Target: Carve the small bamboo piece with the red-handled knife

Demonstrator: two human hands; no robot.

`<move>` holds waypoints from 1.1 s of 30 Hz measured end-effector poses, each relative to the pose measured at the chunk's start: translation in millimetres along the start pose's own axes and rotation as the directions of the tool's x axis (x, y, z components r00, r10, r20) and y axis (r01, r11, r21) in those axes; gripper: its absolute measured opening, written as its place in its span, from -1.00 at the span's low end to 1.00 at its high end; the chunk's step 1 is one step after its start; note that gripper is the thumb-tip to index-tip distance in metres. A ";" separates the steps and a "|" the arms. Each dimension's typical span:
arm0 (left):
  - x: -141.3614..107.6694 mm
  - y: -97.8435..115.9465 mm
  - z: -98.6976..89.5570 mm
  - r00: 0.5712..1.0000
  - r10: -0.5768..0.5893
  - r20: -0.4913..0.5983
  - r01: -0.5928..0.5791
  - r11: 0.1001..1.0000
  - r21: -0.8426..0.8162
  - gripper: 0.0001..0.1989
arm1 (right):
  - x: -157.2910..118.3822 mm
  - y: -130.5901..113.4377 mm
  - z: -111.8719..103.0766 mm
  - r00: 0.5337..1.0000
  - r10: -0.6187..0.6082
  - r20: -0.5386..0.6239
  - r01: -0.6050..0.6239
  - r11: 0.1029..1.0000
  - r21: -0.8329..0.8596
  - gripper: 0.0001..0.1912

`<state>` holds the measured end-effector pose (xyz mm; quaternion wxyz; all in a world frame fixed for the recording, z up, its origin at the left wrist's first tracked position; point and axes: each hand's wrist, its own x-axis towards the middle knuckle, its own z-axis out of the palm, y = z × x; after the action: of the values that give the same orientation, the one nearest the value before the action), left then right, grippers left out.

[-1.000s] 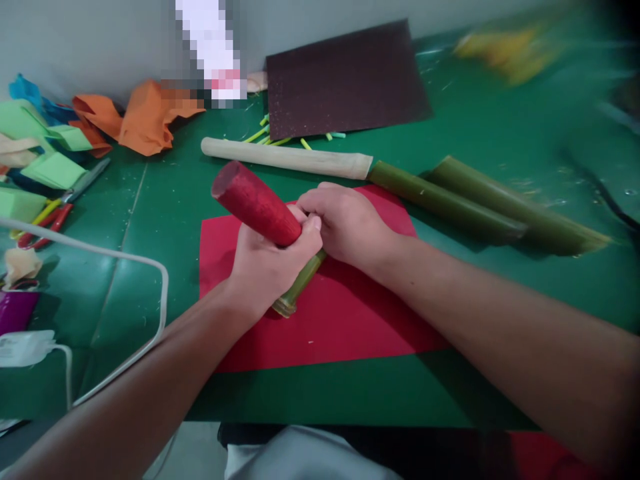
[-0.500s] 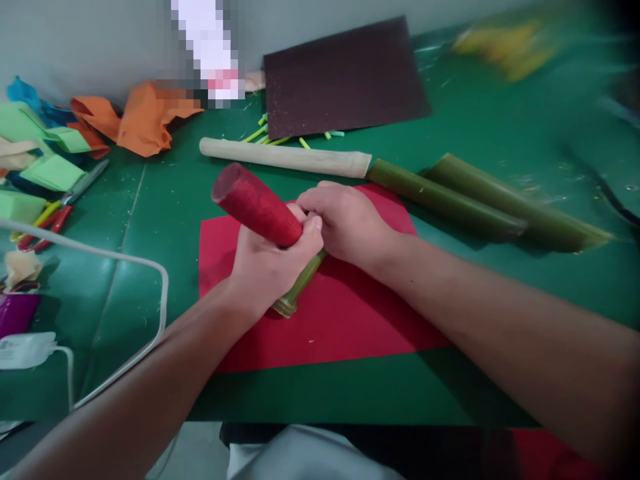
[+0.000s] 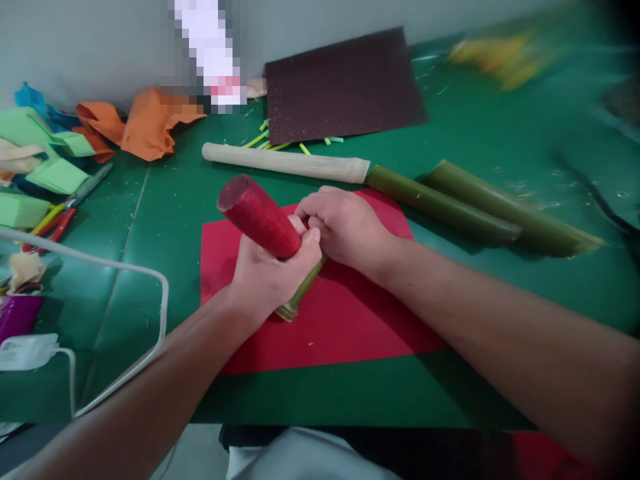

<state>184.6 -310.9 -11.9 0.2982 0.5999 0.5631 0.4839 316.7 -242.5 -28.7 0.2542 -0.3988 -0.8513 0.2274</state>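
My left hand (image 3: 273, 270) is wrapped round a thick red stick (image 3: 257, 213), whose blunt end points up and to the left. The stick's lower end is hidden behind my fingers. Close against it, my right hand (image 3: 343, 220) is closed with its fingers curled. What those fingers grip, if anything, cannot be made out. Under both hands lies a short green bamboo piece (image 3: 303, 293), its ridged near end showing. It rests on a sheet of red paper (image 3: 350, 327), and its far part is covered by my hands.
Beyond my hands lie a pale peeled stick (image 3: 285, 162), two green bamboo lengths (image 3: 445, 203) and a dark brown sheet (image 3: 345, 87). Crumpled orange paper (image 3: 150, 127), scissors (image 3: 63, 220) and a white cable (image 3: 163, 293) are at left. The cable passes by my left forearm.
The whole view has shifted slightly downward. Both hands, the red stick and the bamboo piece keep nearly the same arrangement.
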 end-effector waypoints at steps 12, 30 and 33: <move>0.1 -0.4 2.1 0.998 -0.015 -0.053 0.015 1.000 -0.013 -0.74 | 1.2 -1.5 -0.9 1.000 -0.023 0.016 0.023 1.000 -0.015 -0.82; 0.7 4.5 -6.9 0.999 -0.031 -0.038 0.026 0.991 -0.128 -0.72 | -1.2 5.7 -0.6 0.996 -0.088 -0.021 0.086 0.993 -0.077 -0.76; 2.2 4.3 -13.7 0.994 -0.022 -0.104 0.008 0.990 -0.140 -0.72 | -1.9 7.2 -1.8 0.989 -0.135 -0.066 0.126 0.984 -0.128 -0.74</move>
<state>173.5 -312.2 -2.6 0.3128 0.5468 0.5473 0.5510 322.9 -239.6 -32.0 0.2749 -0.3652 -0.8780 0.1419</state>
